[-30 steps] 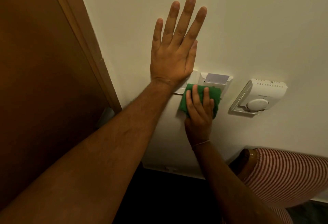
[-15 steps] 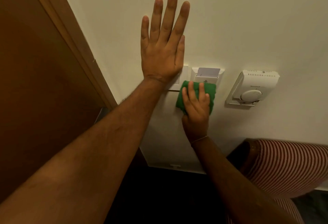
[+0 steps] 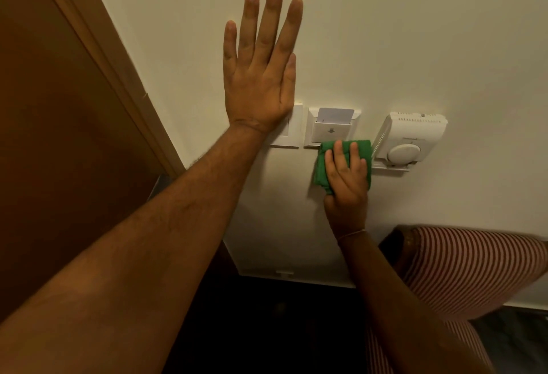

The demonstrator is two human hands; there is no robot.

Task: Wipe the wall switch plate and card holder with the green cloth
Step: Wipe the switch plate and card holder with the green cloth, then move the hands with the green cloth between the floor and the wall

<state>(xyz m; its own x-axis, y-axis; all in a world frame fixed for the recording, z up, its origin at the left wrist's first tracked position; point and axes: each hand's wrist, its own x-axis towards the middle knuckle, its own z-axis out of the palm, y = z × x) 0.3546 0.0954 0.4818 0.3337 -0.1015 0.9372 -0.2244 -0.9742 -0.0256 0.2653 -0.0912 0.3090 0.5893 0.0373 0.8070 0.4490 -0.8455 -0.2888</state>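
Note:
My left hand lies flat on the cream wall, fingers spread upward, and its heel covers the upper left part of the white switch plate. To the right of the plate sits the white card holder with a pale card standing in its slot. My right hand presses the folded green cloth against the wall just below the card holder's lower right corner. The cloth overlaps the holder's bottom edge.
A white thermostat with a round dial is mounted right of the cloth, close to my fingers. A brown wooden door and frame fill the left. A red-and-white striped cushion lies at the lower right. The floor below is dark.
My right hand has slid the green cloth to the right, from under the gap between switch plate and card holder to under the holder's right side. The left hand stays flat on the wall.

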